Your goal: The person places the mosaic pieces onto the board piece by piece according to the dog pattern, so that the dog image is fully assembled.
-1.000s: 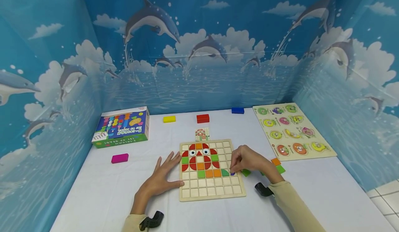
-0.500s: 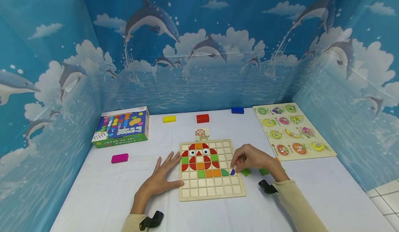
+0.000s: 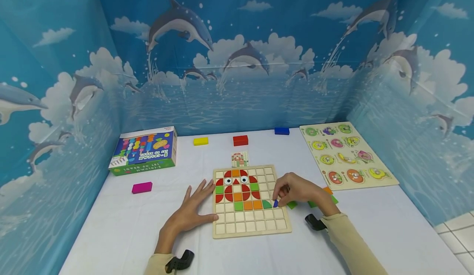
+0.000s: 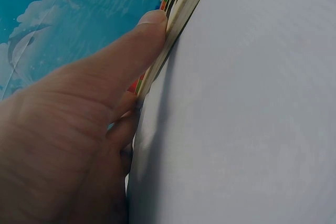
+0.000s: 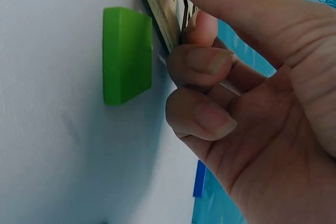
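Note:
A wooden grid board (image 3: 250, 227) lies on the white table, its upper left cells filled with red, green, orange and eye-printed tiles. My left hand (image 3: 189, 212) rests at the board's left edge with fingers spread; in the left wrist view the thumb (image 4: 142, 40) touches the rim. At the board's right side my right hand (image 3: 296, 189) pinches a small dark blue curved tile (image 3: 275, 204) between thumb and forefinger, over a cell in the row with a teal quarter-round tile (image 3: 266, 204). The right wrist view hides the blue tile behind the fingers (image 5: 202, 114), the last ones curled inward.
A green tile (image 5: 127, 56) lies beside the board's right edge; more green and orange tiles (image 3: 327, 190) sit under the right forearm. A picture card (image 3: 240, 159) is behind the board. Around stand a fruit puzzle board (image 3: 346, 158), a toy box (image 3: 144, 149) and several coloured blocks (image 3: 240, 140).
My right hand shifted slightly right, showing more of the blue tile, then came back left and down onto it. The blue tile now looks narrower and turned. My left hand has stayed put.

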Action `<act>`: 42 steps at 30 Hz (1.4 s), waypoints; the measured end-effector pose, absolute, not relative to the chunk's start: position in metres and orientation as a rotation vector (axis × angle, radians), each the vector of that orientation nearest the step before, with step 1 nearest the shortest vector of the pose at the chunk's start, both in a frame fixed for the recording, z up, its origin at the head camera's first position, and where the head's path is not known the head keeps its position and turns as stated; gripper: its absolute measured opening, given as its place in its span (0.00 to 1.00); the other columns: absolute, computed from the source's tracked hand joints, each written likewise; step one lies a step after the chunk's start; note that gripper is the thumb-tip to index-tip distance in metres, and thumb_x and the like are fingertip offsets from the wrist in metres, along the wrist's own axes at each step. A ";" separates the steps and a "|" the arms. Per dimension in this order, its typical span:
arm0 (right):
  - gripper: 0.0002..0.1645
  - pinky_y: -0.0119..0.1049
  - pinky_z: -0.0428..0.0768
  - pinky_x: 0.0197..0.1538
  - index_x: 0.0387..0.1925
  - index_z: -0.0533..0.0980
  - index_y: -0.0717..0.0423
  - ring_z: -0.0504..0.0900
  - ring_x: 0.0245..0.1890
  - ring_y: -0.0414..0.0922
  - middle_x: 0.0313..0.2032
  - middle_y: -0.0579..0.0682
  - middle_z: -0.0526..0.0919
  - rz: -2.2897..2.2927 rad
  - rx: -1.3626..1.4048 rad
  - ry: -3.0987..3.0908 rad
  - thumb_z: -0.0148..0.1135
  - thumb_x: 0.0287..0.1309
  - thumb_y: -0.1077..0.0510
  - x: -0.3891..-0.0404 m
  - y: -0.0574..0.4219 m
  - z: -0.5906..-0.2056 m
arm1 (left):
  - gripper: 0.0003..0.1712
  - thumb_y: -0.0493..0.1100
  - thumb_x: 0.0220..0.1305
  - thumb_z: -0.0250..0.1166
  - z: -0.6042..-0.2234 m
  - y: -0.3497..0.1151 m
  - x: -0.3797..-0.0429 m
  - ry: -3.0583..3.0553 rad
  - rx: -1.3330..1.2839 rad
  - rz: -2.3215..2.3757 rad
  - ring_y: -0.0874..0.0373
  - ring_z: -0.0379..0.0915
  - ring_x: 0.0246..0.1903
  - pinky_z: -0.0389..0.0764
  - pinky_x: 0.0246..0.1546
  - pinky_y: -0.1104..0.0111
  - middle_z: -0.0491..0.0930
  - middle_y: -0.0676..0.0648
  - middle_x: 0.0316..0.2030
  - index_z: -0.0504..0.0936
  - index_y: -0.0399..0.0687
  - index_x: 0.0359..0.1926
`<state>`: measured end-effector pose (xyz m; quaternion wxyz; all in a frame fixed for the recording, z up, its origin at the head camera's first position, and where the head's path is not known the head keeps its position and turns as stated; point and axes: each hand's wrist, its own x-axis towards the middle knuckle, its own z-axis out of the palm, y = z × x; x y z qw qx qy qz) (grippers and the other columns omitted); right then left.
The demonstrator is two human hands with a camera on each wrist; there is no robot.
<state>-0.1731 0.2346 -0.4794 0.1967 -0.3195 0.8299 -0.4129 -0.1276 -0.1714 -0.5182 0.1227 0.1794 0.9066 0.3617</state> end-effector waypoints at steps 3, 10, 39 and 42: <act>0.09 0.25 0.75 0.29 0.35 0.91 0.57 0.74 0.25 0.36 0.26 0.45 0.82 -1.161 -0.906 2.311 0.83 0.52 0.69 -0.174 0.235 -0.479 | 0.60 0.59 0.59 0.82 -0.518 -0.171 -0.128 2.649 0.524 1.052 0.52 0.33 0.87 0.23 0.85 0.46 0.50 0.54 0.87 0.60 0.58 0.86; 0.09 0.25 0.76 0.29 0.37 0.91 0.60 0.74 0.25 0.35 0.26 0.46 0.83 -1.186 -0.927 2.262 0.82 0.52 0.69 -0.175 0.236 -0.479 | 0.60 0.59 0.59 0.82 -0.518 -0.172 -0.129 2.645 0.532 1.053 0.52 0.33 0.87 0.23 0.84 0.45 0.50 0.54 0.86 0.60 0.57 0.86; 0.07 0.25 0.76 0.29 0.39 0.92 0.60 0.74 0.25 0.33 0.26 0.45 0.84 -1.093 -1.005 2.284 0.74 0.62 0.70 -0.170 0.221 -0.473 | 0.60 0.59 0.60 0.81 -0.518 -0.172 -0.128 2.639 0.535 1.061 0.51 0.33 0.87 0.22 0.84 0.45 0.50 0.54 0.86 0.60 0.58 0.86; 0.07 0.26 0.79 0.31 0.38 0.92 0.60 0.75 0.25 0.33 0.27 0.45 0.86 -1.088 -1.001 2.292 0.74 0.62 0.71 -0.169 0.220 -0.473 | 0.60 0.60 0.60 0.81 -0.519 -0.172 -0.128 2.645 0.536 1.051 0.51 0.33 0.87 0.22 0.84 0.45 0.50 0.55 0.86 0.60 0.58 0.86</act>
